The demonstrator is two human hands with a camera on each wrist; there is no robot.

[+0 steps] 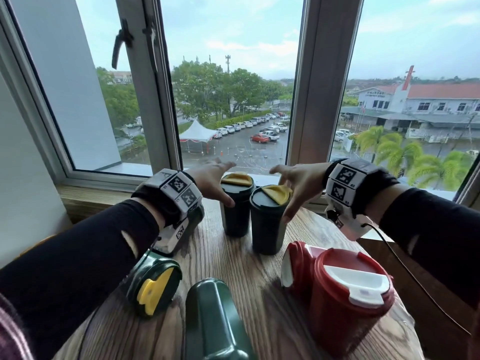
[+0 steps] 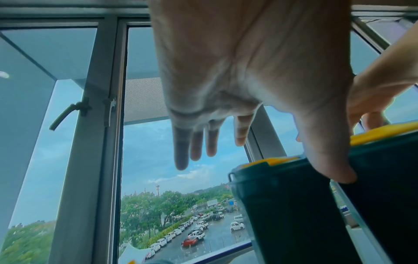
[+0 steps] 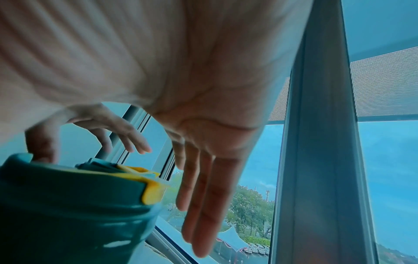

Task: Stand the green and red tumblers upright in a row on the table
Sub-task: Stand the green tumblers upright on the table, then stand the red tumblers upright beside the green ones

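Two dark green plastic tumblers with yellow flip lids (image 1: 262, 216) stand upright side by side at twelve o'clock on the wood-grain table (image 1: 233, 271), while two more green ones (image 1: 153, 284) lie on their sides at seven and six o'clock and two red tumblers with white flip lids (image 1: 348, 294) sit at four o'clock. I judge them light, rigid and slick, best gripped around the mid-body, not the lid. My left hand (image 1: 211, 181) and right hand (image 1: 298, 187) flank the standing pair, fingers spread, holding nothing.
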